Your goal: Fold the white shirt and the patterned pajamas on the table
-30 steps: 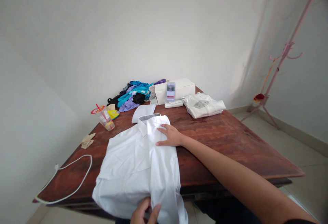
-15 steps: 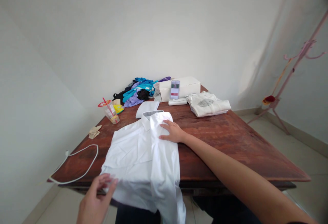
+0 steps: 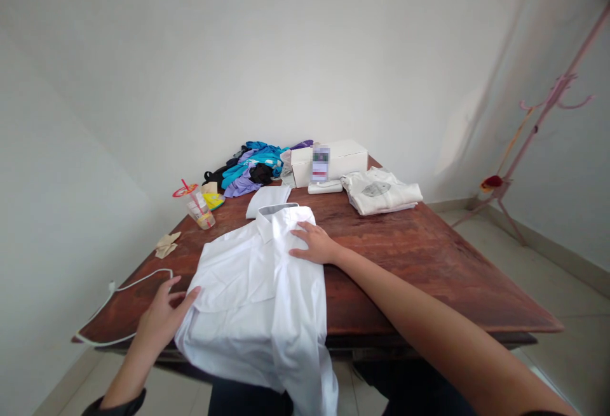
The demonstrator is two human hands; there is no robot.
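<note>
A white collared shirt point(image 3: 238, 270) lies on the wooden table, its collar toward the back and its lower part hanging over the front edge. One side is folded inward in a long strip. My right hand point(image 3: 315, 242) rests on that folded strip below the collar, fingers spread. Beside the shirt's left edge is my left hand point(image 3: 166, 307), fingers apart, thumb tip close to the fabric; whether it touches the cloth I cannot tell. Just behind the collar sits a folded white cloth point(image 3: 267, 200).
On the brown table point(image 3: 405, 263) stand a plastic cup with a straw point(image 3: 203, 211), a white box point(image 3: 350, 157), a phone on a white stand point(image 3: 321, 165), folded white clothes point(image 3: 381, 192) and a clothes pile point(image 3: 252, 165). A white cable point(image 3: 102, 343) lies left. A pink coat rack point(image 3: 528, 117) stands right.
My left hand has moved up along the shirt's left edge, away from the lower part. My right hand stays on the folded strip. The view has shifted slightly.
</note>
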